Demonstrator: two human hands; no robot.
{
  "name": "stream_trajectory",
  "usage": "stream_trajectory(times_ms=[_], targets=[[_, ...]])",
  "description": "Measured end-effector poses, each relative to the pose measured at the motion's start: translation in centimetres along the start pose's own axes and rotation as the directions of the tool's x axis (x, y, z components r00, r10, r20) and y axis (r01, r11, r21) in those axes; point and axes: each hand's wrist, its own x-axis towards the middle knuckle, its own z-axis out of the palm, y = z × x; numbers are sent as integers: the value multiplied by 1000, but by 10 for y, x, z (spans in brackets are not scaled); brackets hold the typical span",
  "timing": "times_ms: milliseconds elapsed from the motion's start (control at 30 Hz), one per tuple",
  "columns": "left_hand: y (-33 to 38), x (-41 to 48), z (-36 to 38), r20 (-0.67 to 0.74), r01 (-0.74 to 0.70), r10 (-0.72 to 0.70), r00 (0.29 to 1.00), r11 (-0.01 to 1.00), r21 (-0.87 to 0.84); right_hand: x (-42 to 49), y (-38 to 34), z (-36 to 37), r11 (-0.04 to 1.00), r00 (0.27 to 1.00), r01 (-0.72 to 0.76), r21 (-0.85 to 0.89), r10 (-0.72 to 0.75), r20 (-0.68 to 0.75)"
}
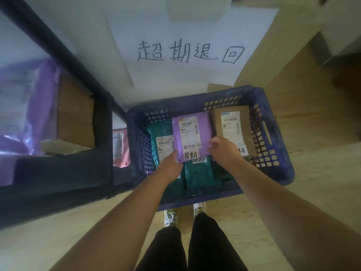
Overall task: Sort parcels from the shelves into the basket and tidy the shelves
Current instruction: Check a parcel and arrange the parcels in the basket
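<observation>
Purple parcel (192, 133): held label-up over the middle of the blue basket (281, 169), which stands on the floor. It is just above the green parcels (197, 173), with a cardboard box (230, 130) to its right.

Left hand (172, 162) grips the near-left corner, fingers tucked beneath and out of sight. Right hand (221, 151) pinches the near-right corner, thumb on top.

Step, as judged: laying it in. Best lowered flat, label kept up, nudged left so it does not hide the box's tag, and both corners released together.

Shelf (58, 173) at left holds more stock. Handwritten paper sign (185, 26) lies beyond the basket.
</observation>
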Motion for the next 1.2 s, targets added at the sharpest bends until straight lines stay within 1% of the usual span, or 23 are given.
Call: stream_trajectory(times_ms=[133, 200, 333, 433, 533, 633, 733, 800, 900, 1033, 1100, 1200], targets=[[-20, -24, -2, 33, -72, 70, 997, 996, 60, -48, -3, 10, 1000, 996, -10, -2, 10, -91], [-28, -34, -3, 27, -106, 104, 994, 991, 81, -68, -3, 18, 1000, 992, -5, -9, 4, -128], [-42, -51, -8, -10, -144, 147, 989, 981, 131, -106, -9, 27, 1000, 989, 8, 25, -4, -148], [-52, -72, -12, -45, -162, 169, 985, 978, 129, -140, -17, 30, 999, 988, 28, 27, -24, -150], [-62, -97, -17, -85, -192, 198, 977, 979, 71, -170, -27, 30, 995, 985, 87, -37, -92, -143], [-70, -127, -20, -117, -214, 224, 968, 973, 90, -200, -39, 35, 988, 980, 136, -74, -145, -134], [-95, -163, -21, -192, -222, 233, 953, 972, 73, -233, -46, 53, 972, 967, 216, -88, -226, -116], [-113, -185, -24, -241, -218, 218, 946, 976, 26, -255, -50, 65, 957, 956, 267, -109, -277, -93], [-128, -218, -38, -333, -261, 241, 911, 965, -16, -284, -58, 76, 930, 929, 345, -130, -358, -93], [-139, -259, -69, -423, -337, 323, 847, 940, 42, -317, -79, 81, 885, 881, 432, -173, -456, -128], [-146, -283, -90, -477, -380, 349, 807, 924, 34, -337, -99, 83, 856, 852, 480, -193, -507, -129], [-158, -314, -118, -512, -434, 385, 768, 900, 26, -366, -129, 88, 812, 804, 539, -223, -575, -152]])
